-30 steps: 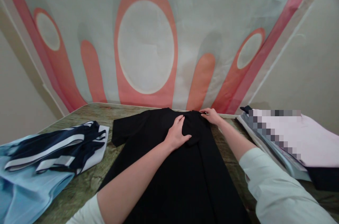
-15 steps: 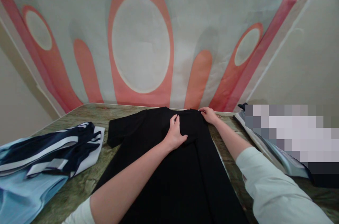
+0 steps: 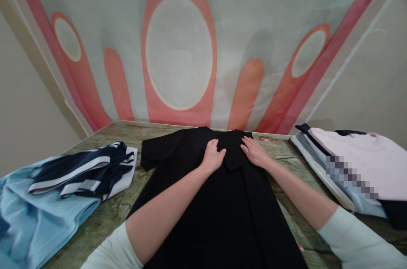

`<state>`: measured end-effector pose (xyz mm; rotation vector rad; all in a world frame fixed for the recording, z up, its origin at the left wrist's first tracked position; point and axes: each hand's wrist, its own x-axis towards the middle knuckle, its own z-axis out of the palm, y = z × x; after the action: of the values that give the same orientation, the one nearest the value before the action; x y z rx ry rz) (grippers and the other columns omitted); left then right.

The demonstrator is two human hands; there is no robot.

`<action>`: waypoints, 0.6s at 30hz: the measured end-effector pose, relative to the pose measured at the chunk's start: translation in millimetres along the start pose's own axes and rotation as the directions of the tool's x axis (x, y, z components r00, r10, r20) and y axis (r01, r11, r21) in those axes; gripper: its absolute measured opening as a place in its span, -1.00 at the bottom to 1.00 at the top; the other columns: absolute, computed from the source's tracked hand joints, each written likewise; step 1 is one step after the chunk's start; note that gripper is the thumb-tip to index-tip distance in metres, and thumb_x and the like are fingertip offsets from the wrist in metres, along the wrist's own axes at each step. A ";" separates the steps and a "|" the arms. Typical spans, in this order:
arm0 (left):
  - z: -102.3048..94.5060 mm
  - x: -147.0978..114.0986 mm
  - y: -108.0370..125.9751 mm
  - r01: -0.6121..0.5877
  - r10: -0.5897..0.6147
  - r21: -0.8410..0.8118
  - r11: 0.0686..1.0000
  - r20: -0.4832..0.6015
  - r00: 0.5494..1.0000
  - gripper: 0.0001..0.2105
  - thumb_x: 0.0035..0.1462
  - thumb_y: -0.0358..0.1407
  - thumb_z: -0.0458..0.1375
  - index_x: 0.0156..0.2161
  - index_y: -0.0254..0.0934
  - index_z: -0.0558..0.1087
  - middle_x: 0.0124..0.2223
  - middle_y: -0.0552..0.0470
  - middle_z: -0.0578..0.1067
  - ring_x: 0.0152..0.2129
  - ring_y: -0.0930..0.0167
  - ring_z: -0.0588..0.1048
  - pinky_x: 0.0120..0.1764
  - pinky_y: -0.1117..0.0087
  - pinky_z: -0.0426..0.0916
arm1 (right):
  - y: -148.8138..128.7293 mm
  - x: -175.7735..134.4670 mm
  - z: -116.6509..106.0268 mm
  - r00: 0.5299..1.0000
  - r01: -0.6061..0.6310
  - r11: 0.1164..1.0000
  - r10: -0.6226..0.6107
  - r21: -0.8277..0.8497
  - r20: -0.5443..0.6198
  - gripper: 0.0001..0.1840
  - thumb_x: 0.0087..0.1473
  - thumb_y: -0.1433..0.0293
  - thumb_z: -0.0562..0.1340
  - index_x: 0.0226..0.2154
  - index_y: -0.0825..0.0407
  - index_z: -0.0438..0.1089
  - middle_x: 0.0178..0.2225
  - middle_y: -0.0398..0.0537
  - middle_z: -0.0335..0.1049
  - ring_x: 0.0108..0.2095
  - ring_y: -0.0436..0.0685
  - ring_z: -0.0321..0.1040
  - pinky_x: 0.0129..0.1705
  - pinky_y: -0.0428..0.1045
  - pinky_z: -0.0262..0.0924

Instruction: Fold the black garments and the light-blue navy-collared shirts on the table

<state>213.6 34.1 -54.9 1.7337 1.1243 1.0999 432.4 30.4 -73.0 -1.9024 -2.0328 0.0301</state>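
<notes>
A black T-shirt (image 3: 203,218) lies spread out in front of me, its neck end toward the wall. One short sleeve sticks out to the left. The right side is folded inward, its sleeve lying over the upper chest. My left hand (image 3: 214,158) rests on the upper chest, thumb spread away from the fingers, with nothing visible in it. At the folded right shoulder, my right hand (image 3: 255,152) lies with its fingers stretched out on the cloth.
On the left, navy clothing with white stripes (image 3: 92,171) lies over light blue clothing (image 3: 47,218). A stack of folded clothes with a pink shirt (image 3: 359,154) on top stands at the right. The wood-patterned tabletop (image 3: 280,158) ends at a patterned wall covering (image 3: 178,52).
My right hand has let go of the far shoulder edge and come nearer, onto the folded sleeve. My left hand stays on the chest. The view has turned slightly left.
</notes>
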 end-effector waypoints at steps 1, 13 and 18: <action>-0.6 0.5 -1.1 0.000 0.000 -0.008 1.000 -0.004 1.000 -0.51 -0.01 -0.40 0.14 0.09 -0.34 0.24 0.14 -0.20 0.13 -0.04 0.24 0.33 -0.05 0.27 0.33 | -1.1 -2.0 -0.2 1.000 -0.012 1.000 0.012 -0.012 0.026 -0.41 0.17 0.15 -0.11 0.14 0.14 0.09 0.21 0.10 -0.05 0.21 0.20 -0.16 0.18 0.14 -0.17; -17.8 -28.7 42.5 -0.636 0.387 0.394 0.664 0.547 0.743 -0.67 0.23 -0.16 -0.10 0.03 -0.18 0.30 0.09 -0.02 0.31 0.10 0.35 0.17 0.12 0.19 -0.02 | -15.6 -12.8 -11.9 0.987 -0.097 0.993 0.086 -0.072 -0.134 -0.43 0.18 0.14 -0.15 0.13 0.09 0.11 0.21 0.06 -0.03 0.20 0.17 -0.12 0.19 0.17 -0.28; -18.2 -34.3 51.6 -0.730 0.362 0.445 0.518 0.659 0.659 -0.61 0.09 -0.06 0.05 -0.05 -0.26 0.36 -0.04 -0.09 0.37 -0.09 0.26 0.33 -0.06 0.26 0.18 | -13.0 -12.8 -12.2 0.996 -0.057 0.996 0.052 -0.067 -0.076 -0.48 0.20 0.22 -0.17 0.09 0.09 0.18 0.18 0.05 0.03 0.18 0.14 -0.06 0.18 0.13 -0.23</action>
<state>202.3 -11.2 -10.3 2.9474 0.6285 0.4744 423.6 14.0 -61.3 -1.9698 -1.9574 -0.0966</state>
